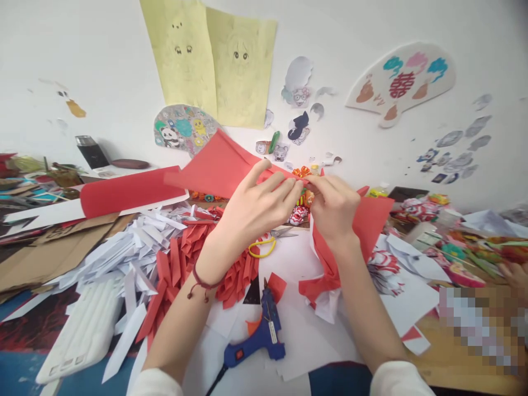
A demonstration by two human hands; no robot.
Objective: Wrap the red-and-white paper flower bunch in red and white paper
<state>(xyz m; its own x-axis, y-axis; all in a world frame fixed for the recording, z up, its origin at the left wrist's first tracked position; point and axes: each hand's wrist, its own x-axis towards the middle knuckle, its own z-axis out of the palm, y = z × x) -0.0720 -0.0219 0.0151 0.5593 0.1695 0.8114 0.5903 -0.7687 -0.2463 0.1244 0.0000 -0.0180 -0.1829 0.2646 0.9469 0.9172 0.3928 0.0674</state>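
Note:
A sheet of red paper (223,165) is held up over the table, its broad part stretching to the left. Along its right end, my left hand (264,203) pinches the edge with fingers bent. Close beside it, my right hand (334,209) grips the same edge between thumb and fingertips. More red paper (373,220) hangs behind and below my right wrist; whether it joins the held sheet is unclear. Scissors with yellow handles (263,248) lie beneath my hands. Nearer to me, a blue glue gun (259,333) rests on white paper (313,335).
Piles of folded white strips (127,242) and folded red strips (190,247) lie at left, beside a white phone case (84,327). A red roll (127,190) and cardboard (53,247) are farther left. Red-and-white paper pieces (383,269) and another person's hand (515,275) are at right.

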